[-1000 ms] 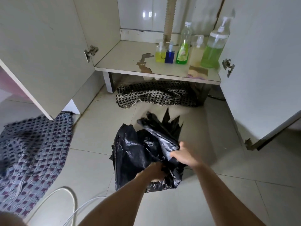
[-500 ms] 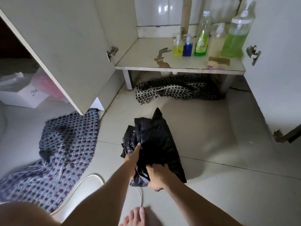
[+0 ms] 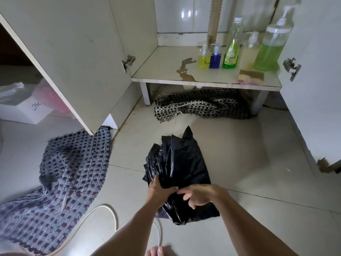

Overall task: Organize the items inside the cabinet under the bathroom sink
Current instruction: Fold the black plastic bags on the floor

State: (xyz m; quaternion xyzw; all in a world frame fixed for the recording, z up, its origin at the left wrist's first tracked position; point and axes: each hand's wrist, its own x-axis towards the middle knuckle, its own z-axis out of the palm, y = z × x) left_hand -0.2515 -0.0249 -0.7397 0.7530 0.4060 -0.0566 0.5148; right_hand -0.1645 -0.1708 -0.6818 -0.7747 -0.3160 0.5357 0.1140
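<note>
Five bottles (image 3: 229,52) on the cabinet shelf (image 3: 162,71), one sponge (image 3: 251,76), two woven mats (image 3: 64,172), one bundle of black bags (image 3: 184,163), one hose (image 3: 114,215), two hands (image 3: 199,195).

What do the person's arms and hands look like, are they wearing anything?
Both arms are bare all the way down, with no sleeves showing. The left hand and the right hand wear no gloves, and no rings, watch or bracelets can be seen. Bare toes peek in at the bottom edge too.
</note>
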